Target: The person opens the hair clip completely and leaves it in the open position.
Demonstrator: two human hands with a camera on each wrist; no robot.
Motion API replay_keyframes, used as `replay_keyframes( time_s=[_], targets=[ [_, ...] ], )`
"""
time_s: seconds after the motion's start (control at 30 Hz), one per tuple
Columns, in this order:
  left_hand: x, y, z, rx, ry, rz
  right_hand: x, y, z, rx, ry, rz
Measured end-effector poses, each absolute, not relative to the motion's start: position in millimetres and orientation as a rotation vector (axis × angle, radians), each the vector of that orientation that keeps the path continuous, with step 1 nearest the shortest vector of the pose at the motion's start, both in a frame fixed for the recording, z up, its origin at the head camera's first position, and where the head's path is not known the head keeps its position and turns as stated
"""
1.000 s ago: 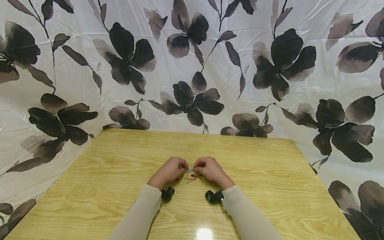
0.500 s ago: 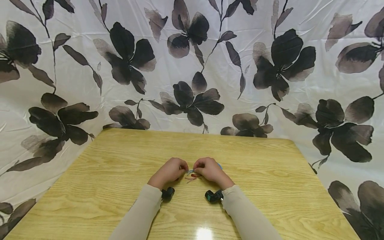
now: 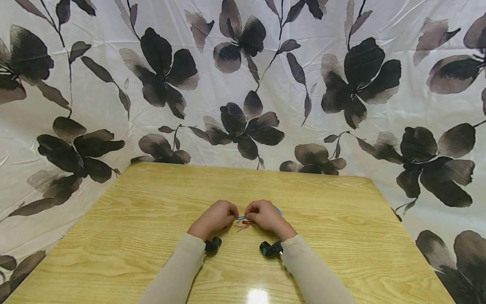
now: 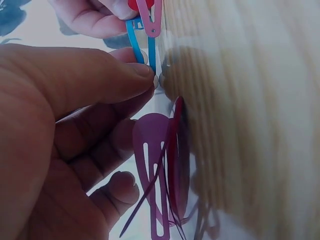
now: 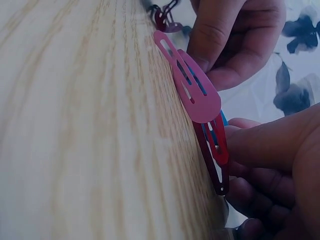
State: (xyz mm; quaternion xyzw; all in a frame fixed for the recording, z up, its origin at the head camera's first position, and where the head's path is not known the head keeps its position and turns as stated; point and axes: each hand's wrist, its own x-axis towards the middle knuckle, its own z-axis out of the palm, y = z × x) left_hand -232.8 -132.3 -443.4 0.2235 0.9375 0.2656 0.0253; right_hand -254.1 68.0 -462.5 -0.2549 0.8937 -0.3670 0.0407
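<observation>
My left hand pinches one end of a blue snap hair clip between thumb and fingertip. At the clip's other end, the thumb and finger of my right hand grip it, so both hands meet close above the table. A pink snap clip and a red one sit beside the right fingers in the right wrist view, partly covering the blue clip. Under the left fingers lie a purple clip and a dark red clip, neither of them held.
The wood-grain table stretches out on all sides of the hands. A flower-printed cloth hangs behind it. Something blue shows just past the right hand, too small to make out. Each wrist carries a small black camera.
A blue thing beyond the right hand shows slightly more than a second ago. Both hands stay nearly still, and the reddish clips lie where they were.
</observation>
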Motion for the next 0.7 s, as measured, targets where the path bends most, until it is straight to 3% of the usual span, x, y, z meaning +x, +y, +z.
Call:
replay_keyframes(
  time_s=[0.7],
  targets=[
    [-232.8,-133.1,-443.6,0.652,2.931,0.789,-255.2,69.1,-463.8,-0.784,2.727,-1.155]
  ],
)
